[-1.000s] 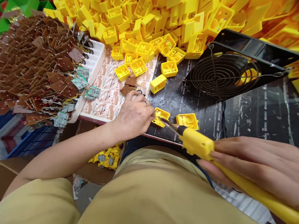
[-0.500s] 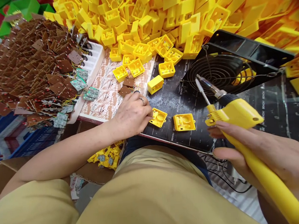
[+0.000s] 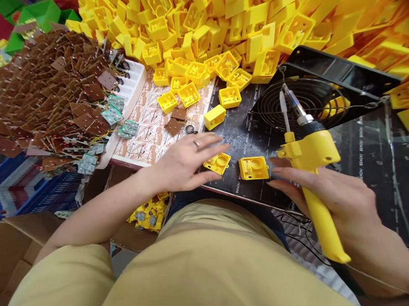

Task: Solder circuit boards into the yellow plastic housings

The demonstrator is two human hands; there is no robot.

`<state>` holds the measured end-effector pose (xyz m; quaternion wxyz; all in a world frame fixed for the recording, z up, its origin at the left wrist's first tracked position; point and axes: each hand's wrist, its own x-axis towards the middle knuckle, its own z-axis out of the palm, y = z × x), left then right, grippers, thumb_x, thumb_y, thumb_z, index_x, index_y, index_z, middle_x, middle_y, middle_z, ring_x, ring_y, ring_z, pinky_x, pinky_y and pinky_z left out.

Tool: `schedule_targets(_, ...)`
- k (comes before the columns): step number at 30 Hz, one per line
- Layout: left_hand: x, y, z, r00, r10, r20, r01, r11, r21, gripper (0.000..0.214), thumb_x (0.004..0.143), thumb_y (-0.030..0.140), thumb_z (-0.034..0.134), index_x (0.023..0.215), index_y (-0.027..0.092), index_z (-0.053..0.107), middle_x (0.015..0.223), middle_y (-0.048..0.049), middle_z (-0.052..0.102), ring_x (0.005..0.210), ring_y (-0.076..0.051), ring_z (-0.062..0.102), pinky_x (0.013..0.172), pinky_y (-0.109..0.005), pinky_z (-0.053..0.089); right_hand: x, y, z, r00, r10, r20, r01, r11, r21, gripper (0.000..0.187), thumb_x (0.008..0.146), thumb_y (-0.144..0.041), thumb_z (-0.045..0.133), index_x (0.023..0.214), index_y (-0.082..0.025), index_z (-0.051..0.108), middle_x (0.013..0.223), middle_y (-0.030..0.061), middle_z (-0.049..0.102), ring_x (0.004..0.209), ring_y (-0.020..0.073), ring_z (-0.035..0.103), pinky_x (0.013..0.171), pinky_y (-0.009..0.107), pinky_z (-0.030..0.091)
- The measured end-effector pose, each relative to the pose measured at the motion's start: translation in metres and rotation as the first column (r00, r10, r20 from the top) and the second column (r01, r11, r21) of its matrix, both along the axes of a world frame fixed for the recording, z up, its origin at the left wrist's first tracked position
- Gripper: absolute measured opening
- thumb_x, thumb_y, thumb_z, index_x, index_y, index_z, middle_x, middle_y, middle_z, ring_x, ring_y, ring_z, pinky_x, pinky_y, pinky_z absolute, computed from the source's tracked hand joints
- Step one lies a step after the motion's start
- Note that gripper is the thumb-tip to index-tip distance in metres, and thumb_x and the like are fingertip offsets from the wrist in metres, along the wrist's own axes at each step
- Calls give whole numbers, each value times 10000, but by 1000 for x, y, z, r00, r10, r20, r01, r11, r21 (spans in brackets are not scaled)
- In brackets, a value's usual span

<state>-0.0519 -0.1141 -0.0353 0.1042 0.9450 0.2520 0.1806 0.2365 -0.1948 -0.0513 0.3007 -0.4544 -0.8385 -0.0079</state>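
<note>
My left hand (image 3: 187, 160) is over the table's front edge, its fingers spread around a small yellow plastic case (image 3: 222, 163) that lies open side up. The thumb is on the near side of the case and the fingers are on the far side. In my right hand (image 3: 340, 200) is a yellow soldering gun (image 3: 319, 149), held by its handle with the metal tip pointing away, above the fan's grille. A second yellow case (image 3: 253, 168) rests between my hands, also open side up. Beyond my left hand are brown circuit boards (image 3: 175, 122) and a small round black part (image 3: 189, 129).
A black fan (image 3: 291, 100) stands at the back right. Yellow cases (image 3: 191, 30) are heaped along the back. Brown circuit boards (image 3: 50, 92) pile up at left beside a white foam tray (image 3: 135, 86). Below the edge is a cardboard box (image 3: 121, 232) with yellow parts.
My left hand has shifted right, and its curled fingers have spread around the case. My right hand has moved left, turning the soldering gun more upright. The view has shifted slightly.
</note>
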Motion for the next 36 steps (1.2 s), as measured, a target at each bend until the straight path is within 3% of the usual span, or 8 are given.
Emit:
schedule_targets(4, -9, -18, -15, 995, -94, -32, 97, 988, 122, 316, 946, 322, 553, 1206, 175, 656, 1284, -145, 661, 1143, -260, 637, 937, -398, 540, -11, 14, -13, 996, 85, -5, -85, 996, -30, 333, 906, -367, 651, 1163, -185, 542, 920, 55, 682, 783, 198, 681, 652, 295, 551)
schedule_targets(10, -84, -26, 62, 932, -204, -299, 55, 896, -440, 266, 910, 428, 620, 1097, 267, 720, 1091, -35, 750, 896, -161, 708, 780, -238, 524, -31, 19, -18, 997, 38, -67, -35, 999, 40, 409, 835, -301, 742, 1157, -183, 520, 940, 69, 676, 780, 204, 687, 670, 291, 558)
schedule_targets(12, -92, -15, 64, 916, -75, -395, -87, 922, -378, 233, 923, 446, 590, 949, 278, 749, 931, -5, 768, 764, -151, 689, 710, -251, 492, -41, 19, -19, 997, 44, -69, -40, 998, 53, 421, 830, -311, 746, 1159, -183, 517, 965, 78, 680, 761, 201, 684, 668, 295, 557)
schedule_targets(15, -76, 13, 36, 875, 395, -278, -401, 915, 37, 276, 960, 312, 477, 936, 213, 734, 939, -55, 739, 830, -196, 651, 778, -322, 478, -55, 21, -22, 996, 77, -48, -75, 996, 47, 383, 854, -330, 718, 1153, -186, 527, 900, 60, 678, 716, 200, 675, 626, 301, 546)
schedule_targets(20, -34, 66, 8, 846, 512, -147, -490, 856, 163, 254, 906, 224, 479, 1024, 185, 700, 1082, -87, 668, 1051, -255, 576, 936, -414, 427, -57, 20, -27, 993, 93, -70, -94, 996, -9, 446, 865, -395, 701, 1203, -189, 495, 916, 70, 670, 846, 250, 689, 683, 350, 569)
schedule_targets(26, -18, 102, 25, 710, 415, -569, -428, 896, 119, 211, 872, 269, 557, 945, 156, 719, 977, -109, 674, 1108, -319, 569, 954, -454, 421, -54, 23, -31, 991, 80, -107, -83, 996, -20, 377, 880, -318, 694, 1184, -199, 506, 1024, 88, 684, 900, 247, 694, 691, 346, 575)
schedule_targets(31, -17, 109, 35, 673, 392, -627, -433, 896, 96, 178, 772, 306, 699, 912, 197, 708, 900, -63, 676, 1016, -276, 617, 855, -362, 461, -51, 24, -34, 988, 66, -143, -69, 997, -19, 383, 878, -326, 698, 1190, -219, 504, 1013, 78, 690, 911, 238, 696, 698, 339, 578)
schedule_targets(36, -20, 101, 85, 751, 462, -472, -571, 813, -113, 173, 778, 266, 691, 936, 196, 702, 742, -8, 678, 720, -159, 646, 721, -299, 486, -51, 23, -37, 984, 69, -161, -76, 997, -34, 385, 880, -331, 696, 1194, -215, 505, 1028, 85, 688, 926, 237, 694, 711, 340, 583)
